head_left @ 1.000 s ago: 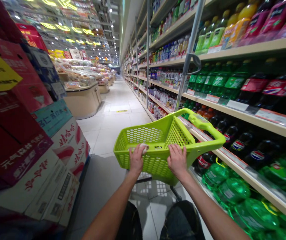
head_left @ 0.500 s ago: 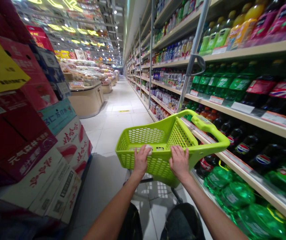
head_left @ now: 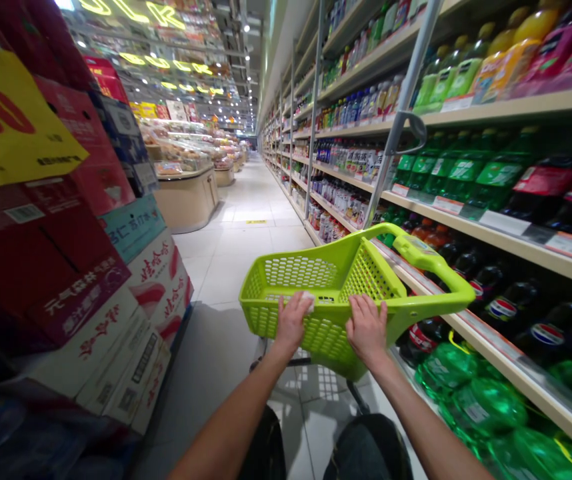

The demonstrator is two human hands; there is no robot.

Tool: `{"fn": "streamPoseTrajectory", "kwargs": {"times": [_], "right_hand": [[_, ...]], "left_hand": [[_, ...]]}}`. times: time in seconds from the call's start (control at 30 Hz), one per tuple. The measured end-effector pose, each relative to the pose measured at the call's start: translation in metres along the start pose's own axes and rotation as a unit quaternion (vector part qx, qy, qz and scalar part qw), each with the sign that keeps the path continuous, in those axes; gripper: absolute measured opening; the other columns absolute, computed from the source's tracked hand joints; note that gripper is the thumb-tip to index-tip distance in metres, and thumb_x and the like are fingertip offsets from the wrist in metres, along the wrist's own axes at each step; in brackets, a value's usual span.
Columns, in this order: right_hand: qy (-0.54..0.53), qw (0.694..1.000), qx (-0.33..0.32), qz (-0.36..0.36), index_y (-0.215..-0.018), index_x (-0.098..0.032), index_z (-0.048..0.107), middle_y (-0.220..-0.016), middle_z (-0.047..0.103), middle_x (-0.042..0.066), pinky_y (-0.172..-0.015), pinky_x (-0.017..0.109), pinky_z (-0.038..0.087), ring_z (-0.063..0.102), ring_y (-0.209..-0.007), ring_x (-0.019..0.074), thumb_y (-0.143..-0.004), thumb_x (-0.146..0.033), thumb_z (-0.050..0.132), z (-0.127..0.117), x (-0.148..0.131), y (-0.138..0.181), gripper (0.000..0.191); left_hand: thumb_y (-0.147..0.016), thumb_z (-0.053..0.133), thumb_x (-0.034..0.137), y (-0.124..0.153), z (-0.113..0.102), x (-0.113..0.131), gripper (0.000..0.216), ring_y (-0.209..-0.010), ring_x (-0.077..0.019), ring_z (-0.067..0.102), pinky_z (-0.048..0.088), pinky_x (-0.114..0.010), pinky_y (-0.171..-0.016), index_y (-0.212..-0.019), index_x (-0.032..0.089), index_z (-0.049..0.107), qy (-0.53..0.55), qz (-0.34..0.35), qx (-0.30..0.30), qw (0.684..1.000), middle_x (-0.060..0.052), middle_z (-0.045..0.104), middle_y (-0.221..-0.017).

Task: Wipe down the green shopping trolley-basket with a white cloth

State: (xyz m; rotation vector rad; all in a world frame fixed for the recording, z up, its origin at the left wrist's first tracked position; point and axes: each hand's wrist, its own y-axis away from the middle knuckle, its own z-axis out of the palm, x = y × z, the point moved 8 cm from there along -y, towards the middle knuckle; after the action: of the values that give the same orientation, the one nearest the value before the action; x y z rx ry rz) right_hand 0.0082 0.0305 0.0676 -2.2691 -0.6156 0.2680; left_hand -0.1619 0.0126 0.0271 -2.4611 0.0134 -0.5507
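Observation:
A lime-green plastic shopping basket (head_left: 316,280) on a wheeled frame stands in front of me in a supermarket aisle. My left hand (head_left: 292,321) grips the near rim of the basket, with a small white scrap (head_left: 309,301) pinched under its fingers. My right hand (head_left: 366,328) is closed over the same rim a little to the right. The basket's long handle (head_left: 431,263) juts up to the right, toward the shelves. Nothing shows inside the basket.
Shelves of soft-drink bottles (head_left: 491,180) line the right side close by, with a grey metal pole (head_left: 396,133) leaning on them. Stacked red and white cartons (head_left: 81,280) crowd the left. The white tiled aisle (head_left: 251,220) runs ahead toward a curved display counter (head_left: 186,193).
The basket and both hands have shifted slightly right and forward down the aisle; the cartons on the left loom closer. Both grips are unchanged.

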Motion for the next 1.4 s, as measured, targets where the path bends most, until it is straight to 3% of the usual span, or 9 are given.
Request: {"fn": "streamPoseTrajectory", "kwargs": {"times": [0.1,0.33,0.63,0.8,0.93,1.03,1.17,1.3,1.4], "right_hand": [[0.006,1.0,-0.003,-0.022,-0.114,-0.011,0.051,-0.113,0.058,0.01,-0.102,0.047,0.014,0.043,-0.112,0.0238,-0.072,-0.013,0.043,-0.002,-0.001,0.002,0.043],[0.027,0.996,0.038,-0.077,-0.117,-0.011,0.047,-0.11,0.059,0.013,-0.098,0.051,0.019,0.048,-0.108,0.0273,-0.075,-0.019,0.044,-0.001,0.005,0.009,0.043],[0.037,0.991,0.059,-0.113,-0.124,-0.009,0.042,-0.109,0.059,0.016,-0.096,0.054,0.022,0.049,-0.106,0.0314,-0.076,-0.022,0.04,-0.001,0.003,0.011,0.049],[0.004,0.995,0.052,-0.09,-0.125,-0.011,0.042,-0.109,0.058,0.017,-0.095,0.058,0.021,0.048,-0.108,0.0333,-0.077,-0.024,0.04,0.0,0.007,0.009,0.049],[-0.168,0.985,0.008,-0.05,-0.129,-0.013,0.037,-0.121,0.051,0.016,-0.097,0.055,0.025,0.042,-0.116,0.0319,-0.08,-0.035,0.039,0.005,-0.012,0.0,0.053],[-0.364,0.929,-0.057,0.044,-0.135,-0.016,0.025,-0.131,0.041,0.012,-0.095,0.043,0.037,0.042,-0.118,0.0259,-0.08,-0.044,0.039,0.013,-0.031,-0.004,0.062],[-0.492,0.851,-0.061,0.174,-0.134,-0.018,0.027,-0.116,0.056,0.009,-0.081,0.031,0.048,0.058,-0.096,0.0196,-0.08,-0.045,0.042,0.012,-0.036,-0.004,0.062],[-0.364,0.924,0.007,0.119,-0.125,-0.019,0.042,-0.11,0.059,0.008,-0.081,0.033,0.048,0.058,-0.094,0.0199,-0.081,-0.038,0.041,-0.029,0.015,-0.026,0.048],[-0.135,0.983,0.109,0.06,-0.116,-0.019,0.05,-0.117,0.053,0.01,-0.093,0.042,0.038,0.047,-0.111,0.0245,-0.082,-0.03,0.038,-0.081,0.086,-0.04,0.038]], "left_hand": [[-0.078,0.038,0.003,0.002,0.007,0.019,0.044,-0.121,-0.0165,0.039,0.014,-0.048,-0.106,-0.113,0.027,0.052,-0.002,0.052,-0.041,0.998,-0.005,0.047,-0.13],[-0.081,0.034,0.006,0.016,-0.053,-0.083,0.039,-0.118,-0.0159,0.042,0.014,-0.05,-0.105,-0.107,0.027,0.054,-0.05,-0.155,0.011,0.987,-0.003,0.052,-0.124],[-0.086,0.036,0.02,0.019,-0.005,0.009,0.034,-0.124,-0.0142,0.034,0.01,-0.044,-0.107,-0.117,0.031,0.048,0.007,0.049,-0.053,0.997,-0.001,0.043,-0.133],[-0.08,0.036,0.007,0.018,-0.039,-0.054,0.041,-0.12,-0.0168,0.04,0.015,-0.05,-0.105,-0.112,0.027,0.052,0.021,-0.162,0.001,0.987,-0.004,0.05,-0.126],[-0.075,0.039,0.006,0.002,-0.037,0.006,0.041,-0.114,-0.0147,0.046,0.027,-0.04,-0.104,-0.108,0.025,0.055,0.183,-0.06,-0.012,0.981,-0.001,0.057,-0.116],[-0.074,0.044,0.014,-0.007,-0.03,0.064,0.044,-0.107,-0.015,0.051,0.039,-0.03,-0.095,-0.118,0.018,0.047,0.326,-0.002,-0.025,0.945,-0.006,0.057,-0.116],[-0.071,0.05,0.023,-0.015,-0.025,0.087,0.071,-0.121,-0.0215,0.039,0.032,-0.036,-0.102,-0.134,0.009,0.021,0.363,-0.027,-0.056,0.93,-0.016,0.038,-0.135],[-0.065,0.059,0.024,-0.014,-0.026,0.054,0.083,-0.13,-0.0229,0.024,0.023,-0.041,-0.106,-0.136,0.015,0.017,0.287,-0.018,-0.152,0.946,-0.012,0.022,-0.143],[-0.071,0.054,0.022,-0.009,-0.035,-0.022,0.058,-0.13,-0.0278,0.021,0.012,-0.053,-0.105,-0.126,0.017,0.037,0.029,-0.113,-0.135,0.984,-0.012,0.027,-0.141]]}}
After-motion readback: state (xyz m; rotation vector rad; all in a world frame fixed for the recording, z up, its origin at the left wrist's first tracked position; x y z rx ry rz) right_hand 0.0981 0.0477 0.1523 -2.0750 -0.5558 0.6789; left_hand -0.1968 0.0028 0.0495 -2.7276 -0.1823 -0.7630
